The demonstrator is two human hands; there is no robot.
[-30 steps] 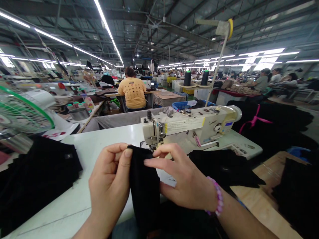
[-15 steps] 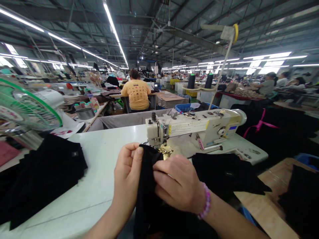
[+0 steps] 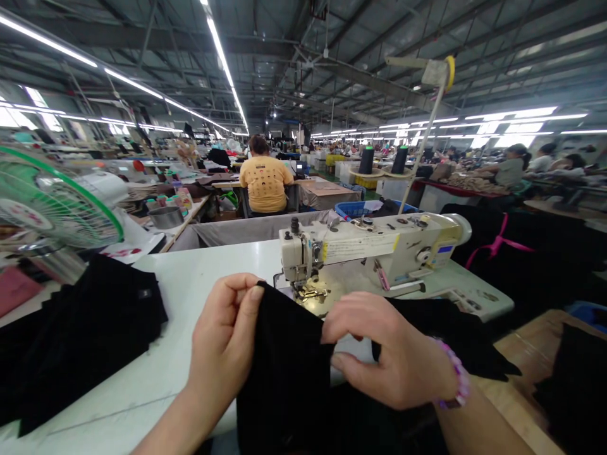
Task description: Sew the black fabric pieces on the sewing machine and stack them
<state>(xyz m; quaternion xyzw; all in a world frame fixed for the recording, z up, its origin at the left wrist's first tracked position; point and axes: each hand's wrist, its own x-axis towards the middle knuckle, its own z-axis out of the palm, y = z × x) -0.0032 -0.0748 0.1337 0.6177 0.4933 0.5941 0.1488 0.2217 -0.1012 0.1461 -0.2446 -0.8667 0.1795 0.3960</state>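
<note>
A piece of black fabric (image 3: 289, 366) is stretched between my two hands in front of the sewing machine (image 3: 360, 243). My left hand (image 3: 227, 335) pinches its upper left corner between thumb and bent fingers. At the fabric's right edge, my right hand (image 3: 389, 347), with a beaded bracelet at the wrist, grips the cloth by the fingertips. The lower part of the cloth hangs down toward the bottom of the view. Just beyond the fabric is the machine's presser foot (image 3: 310, 292), with no cloth visible under it.
Stacked black fabric pieces (image 3: 95, 335) lie on the left of the pale table (image 3: 203, 262); more black pieces (image 3: 441, 328) lie at the right. A green fan (image 3: 57, 202) stands at left. Thread cones (image 3: 367, 161) and a blue basket (image 3: 348, 208) are behind the machine. A seated person (image 3: 265, 180) is farther back.
My hands have moved apart, the right going rightward and the left slightly left. The black fabric, bunched narrow before, is now spread flat between them. The view has tilted up slightly.
</note>
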